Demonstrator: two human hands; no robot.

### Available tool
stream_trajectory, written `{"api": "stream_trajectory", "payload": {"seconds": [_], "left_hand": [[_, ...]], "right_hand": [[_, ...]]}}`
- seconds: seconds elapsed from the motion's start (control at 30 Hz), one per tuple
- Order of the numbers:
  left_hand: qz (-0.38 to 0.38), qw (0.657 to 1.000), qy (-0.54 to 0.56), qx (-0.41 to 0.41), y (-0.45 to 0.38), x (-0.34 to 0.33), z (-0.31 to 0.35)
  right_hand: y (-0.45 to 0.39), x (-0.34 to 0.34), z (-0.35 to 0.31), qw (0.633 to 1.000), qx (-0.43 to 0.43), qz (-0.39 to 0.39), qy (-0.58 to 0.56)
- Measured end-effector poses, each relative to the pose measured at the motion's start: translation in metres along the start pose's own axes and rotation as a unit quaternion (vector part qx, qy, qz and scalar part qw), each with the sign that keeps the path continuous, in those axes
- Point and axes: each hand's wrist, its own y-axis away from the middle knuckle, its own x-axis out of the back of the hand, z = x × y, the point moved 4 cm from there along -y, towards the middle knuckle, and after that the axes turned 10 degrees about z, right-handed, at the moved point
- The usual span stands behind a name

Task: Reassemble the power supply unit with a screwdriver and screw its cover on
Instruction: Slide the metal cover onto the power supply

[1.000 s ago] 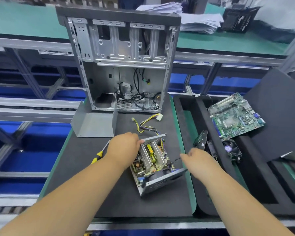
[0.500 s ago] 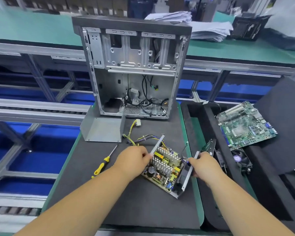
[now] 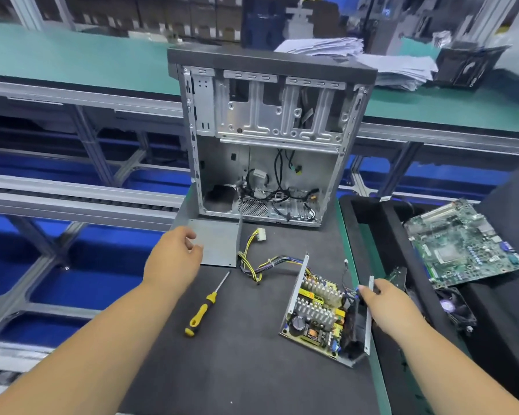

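Observation:
The open power supply unit [image 3: 318, 316] lies on the black mat, its circuit board and heat sinks exposed, its yellow and black cable bundle [image 3: 256, 259] trailing toward the case. My right hand [image 3: 387, 304] holds the unit's right side wall. The grey metal cover [image 3: 219, 242] stands on the mat at the foot of the case. My left hand [image 3: 173, 259] hovers at the cover's left edge with fingers loosely curved, holding nothing. A yellow-handled screwdriver [image 3: 204, 307] lies on the mat between my arms.
An open computer case [image 3: 270, 139] stands upright at the back of the mat. Right of the mat, a black foam tray [image 3: 381, 223] holds a green motherboard [image 3: 462, 244] and a fan [image 3: 453, 307]. A conveyor frame runs along the left.
My left hand let go of the power supply and moved up and left to the cover. The unit now lies flatter and further right, with my right hand still on its side.

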Motion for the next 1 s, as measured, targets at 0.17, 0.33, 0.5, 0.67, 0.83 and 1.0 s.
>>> {"api": "stream_trajectory", "payload": {"seconds": [0.17,0.33,0.5,0.67,0.83,1.0], "left_hand": [[-0.092,0.995,-0.013,-0.033,-0.015,-0.041,0.031],[-0.193,0.971,-0.128,-0.061,-0.031,-0.079,0.060],[-0.178,0.958,-0.206,-0.090,-0.040,-0.069,0.063],[-0.116,0.972,-0.188,-0.077,-0.050,-0.028,0.048],[-0.096,0.982,-0.150,-0.055,-0.046,0.024,0.036],[-0.083,0.996,0.024,0.000,-0.046,0.079,0.035]], "right_hand": [[-0.004,-0.004,-0.002,0.999,-0.018,-0.039,0.020],[-0.005,-0.003,-0.005,1.000,-0.004,-0.017,-0.001],[-0.007,-0.005,-0.008,0.999,0.025,-0.018,-0.010],[-0.012,-0.010,-0.018,0.998,0.059,-0.028,-0.007],[-0.015,-0.017,-0.032,0.992,0.096,-0.077,0.019],[-0.013,-0.008,-0.045,0.987,0.080,-0.106,0.090]]}}
